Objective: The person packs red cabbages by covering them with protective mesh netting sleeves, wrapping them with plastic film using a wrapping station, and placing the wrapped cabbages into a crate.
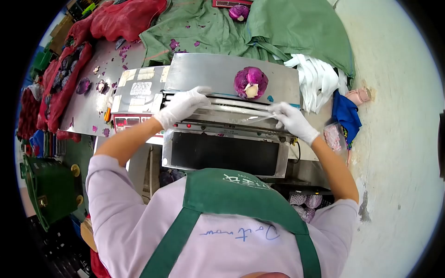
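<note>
Centre frame: left hand (pixel 183 108), grip unclear, at wrapping machine (pixel 222 153); right hand (pixel 296 123) pinched clear film (pixel 254 119); purple cabbage (pixel 251 78) sat above.

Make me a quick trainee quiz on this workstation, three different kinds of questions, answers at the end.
1. Multiple choice: which of these rests on the machine's metal plate?
A) a red mesh sack
B) a purple cabbage
C) a green bin
2. True or false: the left hand is bare.
3. Short answer: which hand is nearer the blue cloth?

Key:
1. B
2. False; it wears a white glove.
3. The right hand.
</note>
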Motion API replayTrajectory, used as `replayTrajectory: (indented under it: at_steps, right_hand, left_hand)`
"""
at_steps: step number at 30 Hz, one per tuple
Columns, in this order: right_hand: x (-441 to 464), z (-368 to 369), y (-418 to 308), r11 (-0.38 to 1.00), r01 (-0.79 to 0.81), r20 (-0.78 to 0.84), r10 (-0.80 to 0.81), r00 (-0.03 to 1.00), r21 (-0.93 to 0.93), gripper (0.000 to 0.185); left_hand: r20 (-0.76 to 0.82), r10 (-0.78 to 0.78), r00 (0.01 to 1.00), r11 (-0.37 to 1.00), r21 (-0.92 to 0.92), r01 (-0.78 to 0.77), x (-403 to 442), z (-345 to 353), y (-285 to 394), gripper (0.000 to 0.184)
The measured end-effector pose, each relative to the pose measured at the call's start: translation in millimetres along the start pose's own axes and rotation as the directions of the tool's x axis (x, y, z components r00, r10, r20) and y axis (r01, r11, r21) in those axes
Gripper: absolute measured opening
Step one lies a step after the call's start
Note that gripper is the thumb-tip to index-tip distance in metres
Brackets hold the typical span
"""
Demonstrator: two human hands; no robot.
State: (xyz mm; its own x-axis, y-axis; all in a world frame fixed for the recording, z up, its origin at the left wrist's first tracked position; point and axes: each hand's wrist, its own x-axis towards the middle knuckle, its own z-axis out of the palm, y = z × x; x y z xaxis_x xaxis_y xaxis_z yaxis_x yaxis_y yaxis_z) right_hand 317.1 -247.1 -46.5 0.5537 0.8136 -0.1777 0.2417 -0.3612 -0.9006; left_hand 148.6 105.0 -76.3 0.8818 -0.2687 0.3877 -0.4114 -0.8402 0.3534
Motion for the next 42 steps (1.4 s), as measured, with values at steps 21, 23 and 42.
replayTrajectory:
  at_steps: [21, 23, 42]
  right_hand:
    - [80.5, -7.6, -40.3, 0.921, 0.304, 0.137, -0.278, 0.951, -0.244, 0.104]
    - [47.6, 5.9, -50.0, 0.964, 0.169, 0.198, -0.128, 0.972, -0.206, 0.092]
    - [-103.8, 116.3, 35.5, 0.527, -0.588, 0.505, 0.309, 0.806, 0.614, 0.056]
  left_hand:
    - [0.392, -0.312, 0.866, 0.480, -0.721, 0.499, 114.4, 10.9, 12.9, 0.080]
    - [0.550, -0.323, 0.770, 0.360, -0.681, 0.637, 105.5, -2.8, 37.3, 0.074]
    - [0.764, -0.409, 0.500, 0.260, -0.428, 0.866, -72.2, 2.2, 120.1, 0.044]
